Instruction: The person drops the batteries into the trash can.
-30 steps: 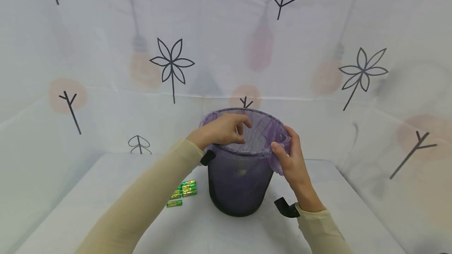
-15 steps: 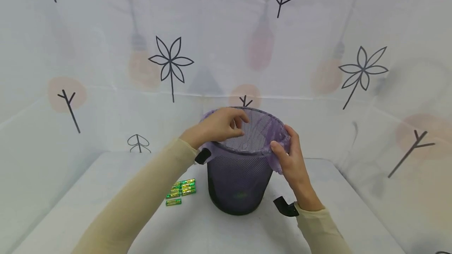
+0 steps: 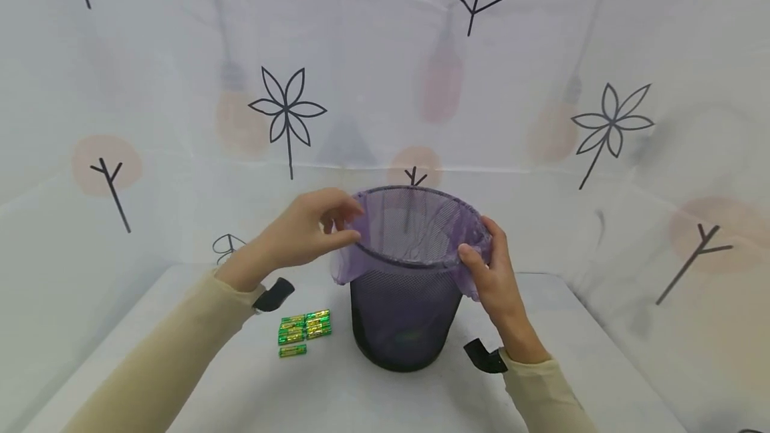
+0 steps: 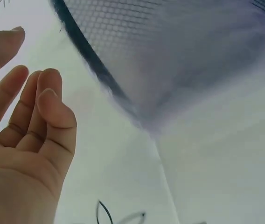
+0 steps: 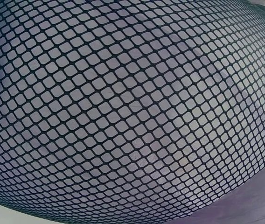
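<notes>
On the lined bin (image 3: 404, 316); right hand (image 3: 496, 279)

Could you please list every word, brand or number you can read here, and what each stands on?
No text can be read in any view.
Green-and-gold batteries: any print is too small and blurred to read.
Bin and purple liner: no lettering shows.
Backdrop: only drawings and coloured shapes, no letters.

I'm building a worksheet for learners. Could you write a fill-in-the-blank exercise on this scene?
The bag lining the mesh bin is ____ in colour.
Only the person's ____ grip holds the bin.
In the head view, the batteries lie to the ____ of the bin.

Missing words: purple; right; left.
</notes>
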`<state>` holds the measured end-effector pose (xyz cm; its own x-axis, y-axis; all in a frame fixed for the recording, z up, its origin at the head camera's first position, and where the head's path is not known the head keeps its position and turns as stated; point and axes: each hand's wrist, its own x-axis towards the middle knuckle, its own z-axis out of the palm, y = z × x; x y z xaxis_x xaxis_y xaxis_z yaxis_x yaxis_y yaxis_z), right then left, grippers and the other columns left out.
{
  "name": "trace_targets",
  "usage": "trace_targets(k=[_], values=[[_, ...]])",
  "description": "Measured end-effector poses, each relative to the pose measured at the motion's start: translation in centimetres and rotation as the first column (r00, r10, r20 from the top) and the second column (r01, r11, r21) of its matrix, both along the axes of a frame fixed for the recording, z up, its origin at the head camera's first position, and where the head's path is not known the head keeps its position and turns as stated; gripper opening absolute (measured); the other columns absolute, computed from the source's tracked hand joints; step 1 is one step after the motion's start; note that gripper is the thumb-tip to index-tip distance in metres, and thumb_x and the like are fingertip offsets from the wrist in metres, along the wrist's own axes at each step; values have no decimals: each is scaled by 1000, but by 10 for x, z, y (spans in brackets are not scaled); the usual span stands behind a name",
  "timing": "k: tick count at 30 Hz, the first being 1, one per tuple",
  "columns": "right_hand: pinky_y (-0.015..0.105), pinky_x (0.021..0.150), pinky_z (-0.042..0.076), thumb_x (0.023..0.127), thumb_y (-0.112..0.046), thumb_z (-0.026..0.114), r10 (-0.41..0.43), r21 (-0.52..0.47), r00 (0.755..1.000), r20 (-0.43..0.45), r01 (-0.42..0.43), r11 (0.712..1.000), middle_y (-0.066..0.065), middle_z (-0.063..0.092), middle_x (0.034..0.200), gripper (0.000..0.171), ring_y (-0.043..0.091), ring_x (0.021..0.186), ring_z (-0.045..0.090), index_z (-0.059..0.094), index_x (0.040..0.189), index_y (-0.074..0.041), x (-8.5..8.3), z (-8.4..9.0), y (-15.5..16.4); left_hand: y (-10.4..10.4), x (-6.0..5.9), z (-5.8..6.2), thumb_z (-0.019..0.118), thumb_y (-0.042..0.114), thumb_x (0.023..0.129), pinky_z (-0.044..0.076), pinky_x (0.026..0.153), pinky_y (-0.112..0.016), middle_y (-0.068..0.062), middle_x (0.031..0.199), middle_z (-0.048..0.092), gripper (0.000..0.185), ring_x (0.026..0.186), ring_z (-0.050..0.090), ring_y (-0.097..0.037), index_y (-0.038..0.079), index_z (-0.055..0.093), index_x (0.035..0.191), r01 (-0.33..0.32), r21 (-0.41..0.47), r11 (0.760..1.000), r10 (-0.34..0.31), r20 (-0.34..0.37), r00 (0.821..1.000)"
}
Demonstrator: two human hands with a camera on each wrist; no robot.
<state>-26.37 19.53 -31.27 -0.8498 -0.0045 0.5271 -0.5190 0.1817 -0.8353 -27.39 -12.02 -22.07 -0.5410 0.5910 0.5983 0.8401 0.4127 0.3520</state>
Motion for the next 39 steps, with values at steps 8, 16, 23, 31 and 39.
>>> trace_targets(k=[8,16,23,31,39], values=[[53,109,19,92,-22,57,8,-19,1000,0,-8,1000,14,26,148,70,29,131,31,18,150,-14,-2,-1,-1,-44,12,-40,76,17,82,49,65,-25,8,93,60,31,76,55,-6,11,63,110,-138,-99,985,145,65,987],[54,108,19,92,-22,56,18,-20,1000,-2,-18,1000,14,27,147,69,30,130,32,18,150,-15,-4,0,-4,-64,19,-90,75,17,82,49,66,-26,11,91,58,30,79,55,-8,15,61,109,-156,-160,975,185,187,965],[50,107,21,92,-21,56,-2,-22,1000,5,2,1000,13,29,145,68,28,128,35,20,150,-17,-2,0,-3,-68,19,-127,74,17,83,49,67,-27,11,87,57,28,78,55,-8,16,62,107,-129,-174,976,177,302,937],[53,108,19,92,-22,56,14,-27,1000,-2,-14,1000,14,27,146,69,30,130,33,19,150,-16,-2,1,-2,-72,17,-159,73,12,82,48,68,-29,3,86,59,27,78,54,-11,15,63,106,-126,-218,968,203,377,904],[60,109,14,92,-25,57,-1,9,1000,3,1,1000,14,22,150,71,33,135,26,17,150,-18,0,0,-2,-78,15,-181,76,16,80,47,70,-29,4,86,59,28,78,53,-12,11,64,105,-143,-305,942,256,372,892]])
